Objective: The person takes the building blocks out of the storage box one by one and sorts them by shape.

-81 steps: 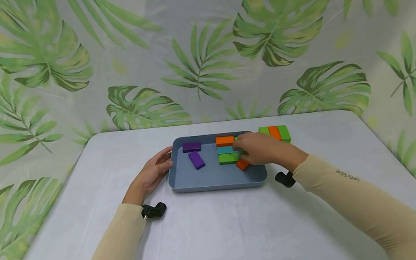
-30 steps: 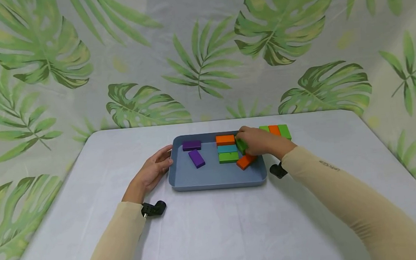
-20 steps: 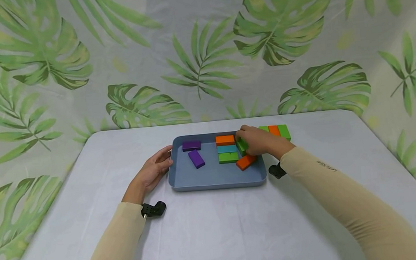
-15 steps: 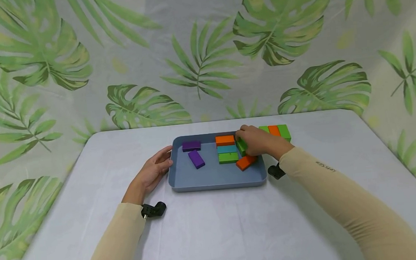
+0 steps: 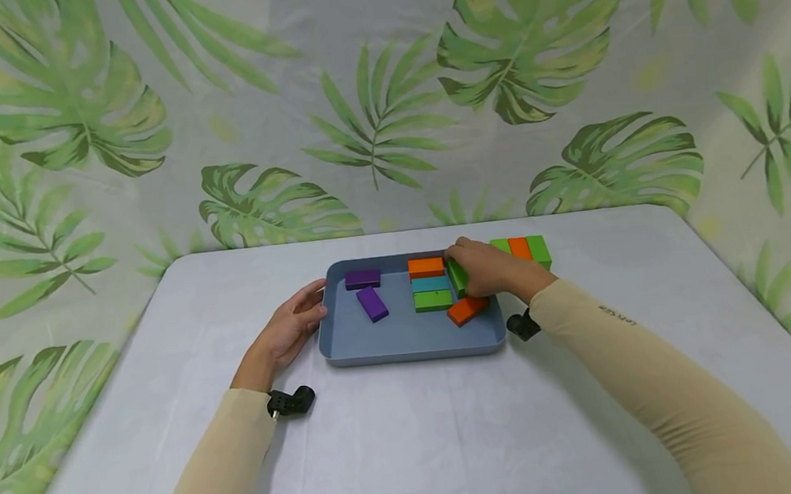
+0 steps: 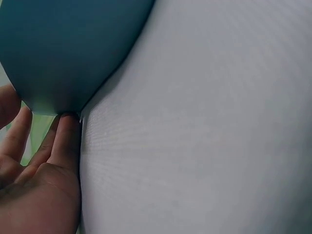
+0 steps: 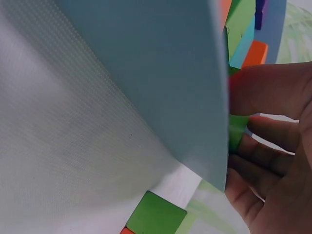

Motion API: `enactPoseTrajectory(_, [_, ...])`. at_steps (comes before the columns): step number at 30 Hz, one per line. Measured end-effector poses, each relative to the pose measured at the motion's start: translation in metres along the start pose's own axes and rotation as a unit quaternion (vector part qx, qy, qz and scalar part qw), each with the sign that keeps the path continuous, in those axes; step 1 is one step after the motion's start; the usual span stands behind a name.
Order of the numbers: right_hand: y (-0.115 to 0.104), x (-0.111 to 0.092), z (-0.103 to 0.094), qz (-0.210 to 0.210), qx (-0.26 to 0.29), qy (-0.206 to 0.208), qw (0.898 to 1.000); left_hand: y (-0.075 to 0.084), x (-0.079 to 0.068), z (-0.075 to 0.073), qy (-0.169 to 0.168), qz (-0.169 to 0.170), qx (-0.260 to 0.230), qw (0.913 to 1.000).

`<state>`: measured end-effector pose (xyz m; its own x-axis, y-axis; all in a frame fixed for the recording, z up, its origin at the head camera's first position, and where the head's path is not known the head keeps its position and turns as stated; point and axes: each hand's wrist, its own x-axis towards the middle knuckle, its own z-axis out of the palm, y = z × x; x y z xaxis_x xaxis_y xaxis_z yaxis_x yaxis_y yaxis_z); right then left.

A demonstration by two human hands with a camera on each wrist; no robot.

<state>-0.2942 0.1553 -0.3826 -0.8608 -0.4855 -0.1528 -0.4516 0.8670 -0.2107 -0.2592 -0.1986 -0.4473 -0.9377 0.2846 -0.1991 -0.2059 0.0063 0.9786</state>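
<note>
In the head view, my left hand [image 5: 285,333] rests against the left end of a blue-grey tray [image 5: 404,345]. Its fingers stretch along the outer wall, and in the left wrist view the fingertips meet the tray's end. My right hand [image 5: 487,267] reaches over the tray's right side and pinches a green block [image 5: 457,278], partly hidden under the fingers. Just left of that block lie an orange block [image 5: 425,268], a blue block [image 5: 429,284] and another green block [image 5: 432,301] in a column. A red-orange block [image 5: 467,310] sits slanted below the hand.
Two purple blocks [image 5: 363,280] lie in the tray's left part, one of them slanted. Beyond the tray's right back corner, a group of green and orange blocks [image 5: 520,250] stands on the white-covered table [image 5: 398,435]. A leaf-print cloth [image 5: 383,107] hangs behind.
Since the earliest frame my right hand has shifted slightly up and back, showing more of the green block and the red-orange one. Over the last second it barely moves. My left hand stays put.
</note>
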Motion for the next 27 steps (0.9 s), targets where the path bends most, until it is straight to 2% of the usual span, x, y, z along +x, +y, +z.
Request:
enactPoseTrajectory(11, [0.001,0.001,0.002,-0.006,0.03,-0.013,0.999,-0.001,-0.002,-0.001,-0.002,0.002,0.0,1.0])
enactPoseTrajectory(20, [0.006,0.0,-0.003,-0.022,0.04,0.004,0.999,-0.001,-0.003,0.001,-0.003,0.002,0.002,1.0])
enactPoseTrajectory(27, [0.004,-0.008,-0.015,-0.033,0.039,0.022,0.998,-0.002,-0.003,0.001,-0.001,0.003,0.001,1.0])
